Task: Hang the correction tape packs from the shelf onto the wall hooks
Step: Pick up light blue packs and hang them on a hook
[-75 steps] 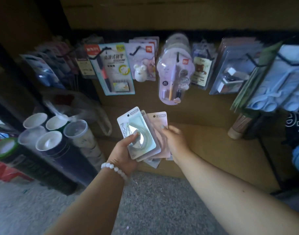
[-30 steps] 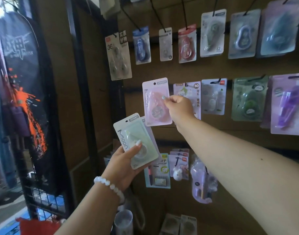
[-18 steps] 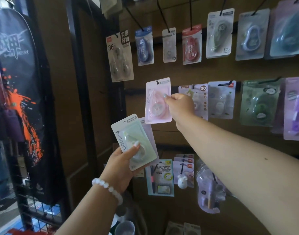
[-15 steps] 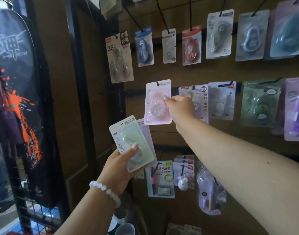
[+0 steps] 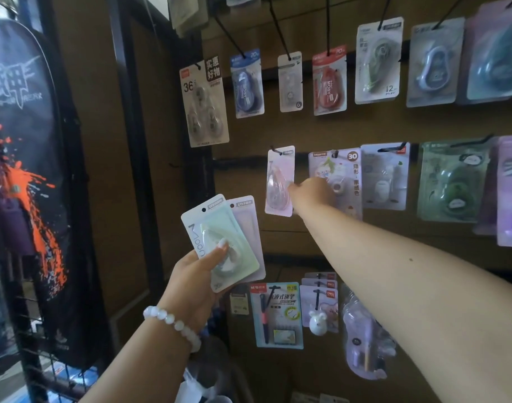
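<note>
Hanging now on its hook (image 5: 273, 150), pink pack (image 5: 279, 181) turned edgewise.

Glossy clear plastic blister over matt pink card on the pink pack (image 5: 279, 181). Same shiny plastic on the mint pack (image 5: 220, 242). Thin black metal hook (image 5: 275, 151). Matt brown board wall (image 5: 278, 129). Smooth white bead bracelet (image 5: 173, 322).
</note>
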